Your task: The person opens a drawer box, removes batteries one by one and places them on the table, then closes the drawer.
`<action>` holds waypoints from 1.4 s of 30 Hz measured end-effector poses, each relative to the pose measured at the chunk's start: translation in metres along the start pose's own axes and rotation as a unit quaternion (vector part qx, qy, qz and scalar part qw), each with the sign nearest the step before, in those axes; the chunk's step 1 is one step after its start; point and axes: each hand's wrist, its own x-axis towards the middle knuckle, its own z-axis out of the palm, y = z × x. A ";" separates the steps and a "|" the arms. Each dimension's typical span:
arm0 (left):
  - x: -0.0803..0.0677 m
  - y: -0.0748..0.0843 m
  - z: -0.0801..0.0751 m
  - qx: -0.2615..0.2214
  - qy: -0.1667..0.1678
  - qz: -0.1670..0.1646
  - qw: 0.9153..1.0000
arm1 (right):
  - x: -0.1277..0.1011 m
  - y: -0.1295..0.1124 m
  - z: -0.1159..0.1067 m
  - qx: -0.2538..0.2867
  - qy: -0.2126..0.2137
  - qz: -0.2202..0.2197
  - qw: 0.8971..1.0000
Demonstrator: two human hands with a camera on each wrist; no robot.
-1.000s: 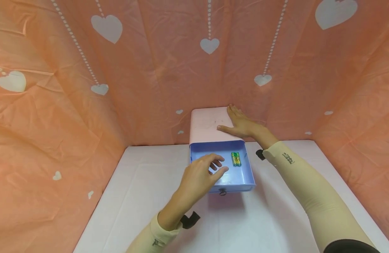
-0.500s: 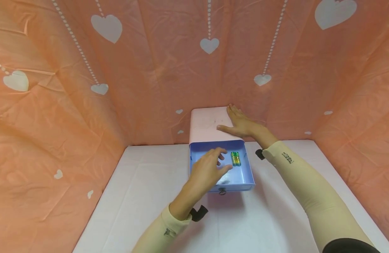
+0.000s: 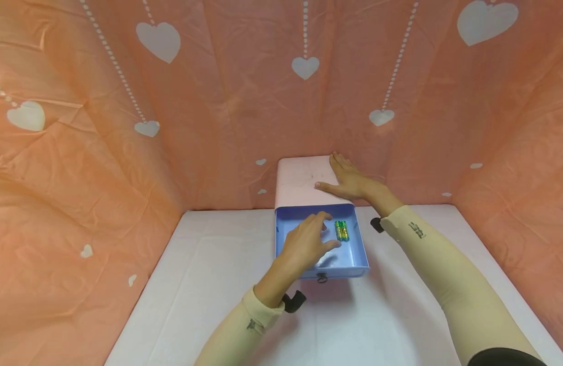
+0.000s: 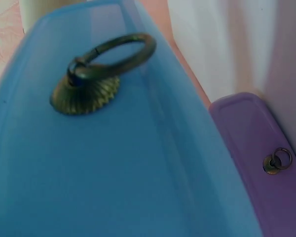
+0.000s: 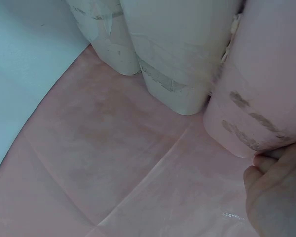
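Head view: below frame centre, batteries (image 3: 344,231) are lying lengthwise up-frame, right of nearer, gaping left hand (image 3: 304,242), right hand (image 3: 348,182) resting spread.

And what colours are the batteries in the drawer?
The batteries are green and gold; the head view shows them best.

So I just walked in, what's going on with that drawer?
Someone's left hand is poised, open, over a pulled-out blue drawer. It is close beside two green-and-gold batteries lying in there, but isn't holding them. The right hand rests on top of the pink casing that the drawer sits in.
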 end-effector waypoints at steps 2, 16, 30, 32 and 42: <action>0.002 0.000 0.000 0.002 -0.001 0.003 1.000 | -0.001 0.000 0.000 0.002 0.002 0.000 1.000; 0.014 0.004 0.011 0.041 -0.011 -0.005 0.999 | -0.003 -0.002 0.001 0.010 0.002 0.000 1.000; 0.019 0.010 0.022 0.088 -0.001 -0.014 0.996 | -0.004 -0.002 0.002 0.015 0.001 0.001 1.000; 0.020 0.011 0.023 0.089 0.000 -0.016 0.996 | -0.003 -0.002 0.002 0.015 0.001 0.002 1.000; 0.023 0.018 0.023 0.088 0.000 -0.033 0.996 | -0.003 -0.004 -0.001 0.013 0.001 0.000 1.000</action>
